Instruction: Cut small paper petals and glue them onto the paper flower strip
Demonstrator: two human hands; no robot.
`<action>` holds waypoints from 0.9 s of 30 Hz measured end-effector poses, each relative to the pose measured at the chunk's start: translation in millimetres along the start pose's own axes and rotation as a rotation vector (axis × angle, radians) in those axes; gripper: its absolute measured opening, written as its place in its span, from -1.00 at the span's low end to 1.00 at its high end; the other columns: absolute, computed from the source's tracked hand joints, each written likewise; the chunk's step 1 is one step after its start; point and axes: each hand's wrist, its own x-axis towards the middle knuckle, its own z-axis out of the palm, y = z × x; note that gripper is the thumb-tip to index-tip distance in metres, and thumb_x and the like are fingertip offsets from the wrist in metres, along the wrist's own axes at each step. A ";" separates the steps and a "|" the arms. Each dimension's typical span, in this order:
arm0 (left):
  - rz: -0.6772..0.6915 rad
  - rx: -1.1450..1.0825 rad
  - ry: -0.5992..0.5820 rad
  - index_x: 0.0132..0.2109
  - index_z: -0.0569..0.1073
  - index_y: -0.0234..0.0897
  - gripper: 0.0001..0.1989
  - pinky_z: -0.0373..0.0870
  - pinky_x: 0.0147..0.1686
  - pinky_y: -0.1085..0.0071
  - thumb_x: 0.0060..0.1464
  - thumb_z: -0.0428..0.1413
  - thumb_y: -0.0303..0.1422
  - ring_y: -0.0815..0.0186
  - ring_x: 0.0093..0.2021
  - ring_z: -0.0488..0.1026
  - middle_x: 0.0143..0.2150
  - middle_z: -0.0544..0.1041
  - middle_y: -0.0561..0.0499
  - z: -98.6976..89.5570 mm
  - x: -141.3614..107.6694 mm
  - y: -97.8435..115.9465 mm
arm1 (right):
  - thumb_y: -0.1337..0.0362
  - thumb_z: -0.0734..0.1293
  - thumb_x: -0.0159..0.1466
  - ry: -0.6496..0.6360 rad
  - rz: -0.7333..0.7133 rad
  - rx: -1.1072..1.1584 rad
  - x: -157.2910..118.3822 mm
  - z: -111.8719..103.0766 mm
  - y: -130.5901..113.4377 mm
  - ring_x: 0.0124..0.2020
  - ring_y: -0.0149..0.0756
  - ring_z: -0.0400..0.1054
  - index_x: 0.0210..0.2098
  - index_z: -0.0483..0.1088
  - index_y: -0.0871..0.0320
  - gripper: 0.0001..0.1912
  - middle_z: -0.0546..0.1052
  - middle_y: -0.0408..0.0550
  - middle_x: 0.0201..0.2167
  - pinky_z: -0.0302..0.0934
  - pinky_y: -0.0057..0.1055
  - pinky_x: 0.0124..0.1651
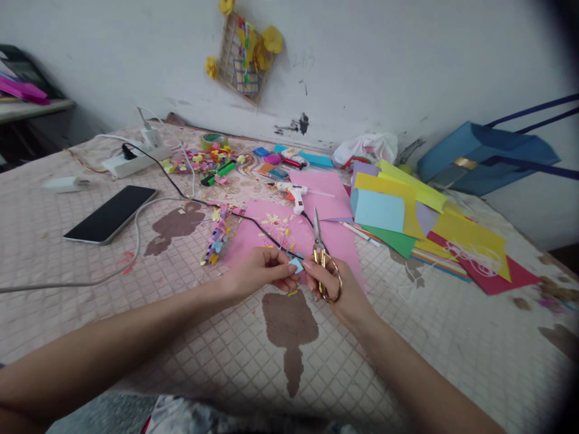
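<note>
Between the fingertips of my left hand (266,269) is a small piece of light blue paper (296,264). My right hand (337,286) has gold-handled scissors (319,241) hooked on it, blades pointing away from me, while its thumb and finger come close to the blue piece; whether they touch it I cannot tell. Beneath and beyond both hands lies a pink paper sheet (244,232) strewn with small cut scraps (275,224). A white glue gun (296,196) rests on the pink paper past the scissors. Left of the sheet stands a strip covered with colourful paper flowers (216,235).
A phone (111,214) and a white power strip (133,160) with cables lie at left. Black cable (253,222) crosses toward my hands. Coloured paper sheets (380,211) and white string (474,256) are at right, a blue bag (488,157) behind. A green cutter (218,173) lies farther back.
</note>
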 end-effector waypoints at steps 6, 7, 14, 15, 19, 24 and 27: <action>0.003 0.010 -0.022 -0.41 0.39 -0.41 -0.80 0.41 -0.39 0.48 -0.05 0.19 -0.32 0.44 -0.48 0.47 -0.49 0.53 0.01 -1.4 0.5 -1.3 | 0.14 0.27 0.20 -0.009 0.003 -0.020 0.1 0.0 -0.8 -0.72 -0.56 0.10 -0.59 0.22 0.19 -0.68 0.27 -0.26 -0.71 -0.03 -0.58 -0.66; 0.005 0.017 -0.020 -0.41 0.38 -0.41 -0.79 0.41 -0.39 0.48 -0.05 0.19 -0.32 0.44 -0.48 0.47 -0.49 0.53 0.01 -1.4 0.6 -1.4 | 0.13 0.27 0.19 -0.007 0.002 -0.025 0.2 -0.3 -0.3 -0.72 -0.56 0.10 -0.57 0.22 0.18 -0.69 0.28 -0.26 -0.71 -0.03 -0.58 -0.66; 0.010 0.072 -0.016 -0.40 0.38 -0.42 -0.82 0.42 -0.39 0.49 -0.03 0.17 -0.35 0.44 -0.49 0.47 -0.51 0.52 0.01 0.2 0.2 -0.6 | 0.19 0.30 0.17 -0.025 0.007 -0.115 1.4 -3.2 2.4 -0.72 -0.55 0.12 -0.46 0.30 0.18 -0.81 0.29 -0.27 -0.70 -0.01 -0.59 -0.67; 0.011 0.077 -0.013 -0.40 0.38 -0.42 -0.82 0.42 -0.39 0.49 -0.03 0.17 -0.35 0.45 -0.49 0.47 -0.51 0.52 0.02 0.3 0.2 -0.8 | 0.20 0.30 0.16 -0.027 0.008 -0.128 1.3 -3.3 2.4 -0.72 -0.55 0.12 -0.46 0.30 0.18 -0.82 0.29 -0.27 -0.70 0.00 -0.59 -0.67; 0.022 0.086 -0.004 -0.40 0.37 -0.42 -0.79 0.43 -0.38 0.48 -0.02 0.16 -0.32 0.45 -0.48 0.47 -0.51 0.52 0.02 0.4 0.4 -2.5 | 0.23 0.29 0.17 -0.010 -0.006 -0.153 0.3 -1.9 2.3 -0.72 -0.55 0.12 -0.46 0.29 0.18 -0.84 0.29 -0.28 -0.71 0.01 -0.59 -0.66; 0.030 0.093 -0.045 -0.39 0.39 -0.43 -0.76 0.44 -0.39 0.47 -0.06 0.19 -0.29 0.42 -0.46 0.47 -0.47 0.52 -0.01 0.4 0.5 -4.6 | 0.22 0.27 0.17 0.024 -0.014 -0.154 -1.3 1.3 2.0 -0.72 -0.54 0.12 -0.47 0.28 0.18 -0.84 0.27 -0.28 -0.72 0.00 -0.59 -0.66; 0.035 0.057 -0.046 -0.40 0.39 -0.42 -0.76 0.44 -0.38 0.46 -0.08 0.20 -0.29 0.41 -0.45 0.48 -0.46 0.52 0.00 0.2 0.2 -4.5 | 0.21 0.29 0.16 0.019 -0.007 -0.135 -1.7 2.5 0.8 -0.72 -0.53 0.12 -0.49 0.28 0.18 -0.82 0.27 -0.28 -0.71 0.01 -0.58 -0.66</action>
